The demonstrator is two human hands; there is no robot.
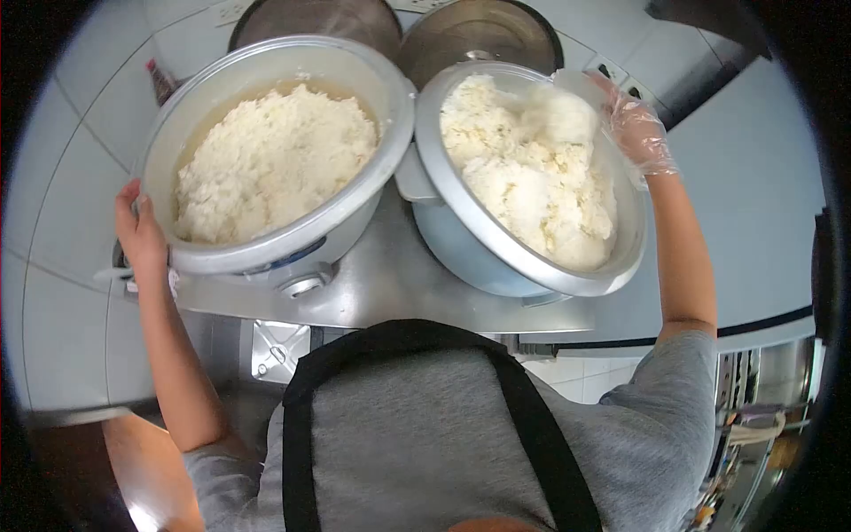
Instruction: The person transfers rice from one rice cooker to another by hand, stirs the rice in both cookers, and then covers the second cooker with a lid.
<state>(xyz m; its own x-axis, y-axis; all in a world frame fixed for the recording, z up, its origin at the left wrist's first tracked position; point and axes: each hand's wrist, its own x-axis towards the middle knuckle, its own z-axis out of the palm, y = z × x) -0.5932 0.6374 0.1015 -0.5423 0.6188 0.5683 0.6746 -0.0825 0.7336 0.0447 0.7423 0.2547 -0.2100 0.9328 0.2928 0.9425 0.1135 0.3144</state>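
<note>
Cooked white rice [275, 164] fills the left rice cooker [292, 257], whose wide metal rim leans toward me. Against the outer left side of that rim rests my left hand [140, 232], bare, its fingers bent at the edge. A second rice cooker [479, 253] on the right holds more rice [536, 186], heaped and broken into clumps. My right hand [636, 131], in a clear plastic glove, is closed at its far right rim on a pale, translucent scoop-like utensil [581, 87]. A blurred lump of rice lies by the utensil; its full shape is hidden.
Two round dark lids [479, 40] lean on the tiled wall behind the cookers. Both cookers stand on a stainless-steel counter [390, 275]. At the right is a grey-blue surface [753, 204]. Wall sockets [620, 80] sit behind my right hand, and a shelf with items stands lower right.
</note>
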